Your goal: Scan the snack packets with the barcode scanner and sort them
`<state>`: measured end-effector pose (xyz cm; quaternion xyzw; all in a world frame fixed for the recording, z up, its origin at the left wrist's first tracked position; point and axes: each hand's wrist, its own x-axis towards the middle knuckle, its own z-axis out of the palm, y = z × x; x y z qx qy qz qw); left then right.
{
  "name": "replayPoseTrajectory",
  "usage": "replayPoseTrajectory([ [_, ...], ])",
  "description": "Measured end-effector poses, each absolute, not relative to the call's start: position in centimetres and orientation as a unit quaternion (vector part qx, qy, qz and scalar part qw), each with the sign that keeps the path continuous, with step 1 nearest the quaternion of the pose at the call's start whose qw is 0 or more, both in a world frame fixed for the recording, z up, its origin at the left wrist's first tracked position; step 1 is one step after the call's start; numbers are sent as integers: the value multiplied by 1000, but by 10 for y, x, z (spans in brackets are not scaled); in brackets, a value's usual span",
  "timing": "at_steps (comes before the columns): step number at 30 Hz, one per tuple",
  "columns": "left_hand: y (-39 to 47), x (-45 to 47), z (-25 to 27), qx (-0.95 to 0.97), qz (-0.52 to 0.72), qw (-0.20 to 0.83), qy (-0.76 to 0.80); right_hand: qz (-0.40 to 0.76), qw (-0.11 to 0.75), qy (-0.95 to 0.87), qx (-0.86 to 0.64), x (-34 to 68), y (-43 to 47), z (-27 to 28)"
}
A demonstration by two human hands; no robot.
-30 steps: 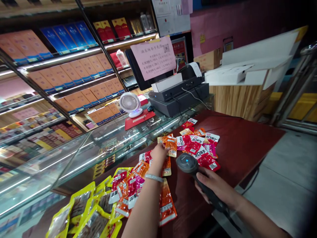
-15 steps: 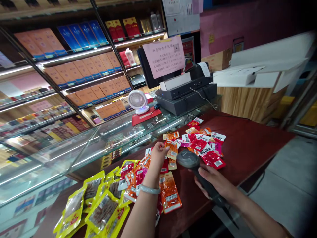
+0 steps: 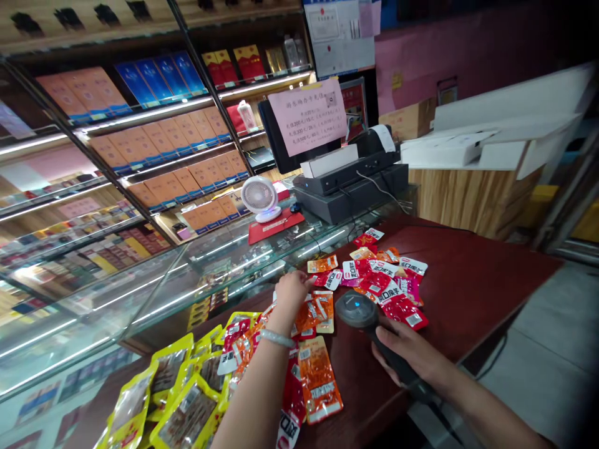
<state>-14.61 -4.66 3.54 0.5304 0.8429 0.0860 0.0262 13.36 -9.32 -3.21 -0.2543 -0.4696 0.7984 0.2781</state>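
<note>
My left hand [image 3: 292, 293], with a pale bangle at the wrist, has its fingers closed at the left edge of a red and white snack packet [image 3: 326, 280]. My right hand [image 3: 406, 346] grips a dark barcode scanner [image 3: 358, 310] by its handle. A small blue light shows on the scanner's head, which sits over the tabletop just right of an orange packet [image 3: 324, 313]. Under and beside my left forearm lie more red and orange packets, including a large orange packet [image 3: 321, 380]. Another heap of snack packets [image 3: 386, 280] lies beyond the scanner.
Yellow snack bags [image 3: 187, 411] are piled at the front left of the dark red tabletop [image 3: 486, 262]. Behind are a glass counter [image 3: 206, 249], a white fan [image 3: 259, 196] and a till [image 3: 350, 190] with cables. Boxed goods fill the shelves [image 3: 163, 143].
The orange packet pinched in my left hand earlier is released onto the near pile. My left hand has moved slightly left, to the red packet. A blue light now shows on the scanner.
</note>
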Motion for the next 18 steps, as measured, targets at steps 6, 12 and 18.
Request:
replayPoseTrajectory([
  [6, 14, -159, 8, 478, 106, 72, 869, 784, 292, -488, -249, 129, -57, -10],
  [12, 38, -173, -4, 464, 196, 115, 856, 795, 281, -479, -244, 114, -15, 6],
  [18, 13, -170, -7, 438, 323, 137, 827, 810, 211, -515, -185, 100, 23, 32],
])
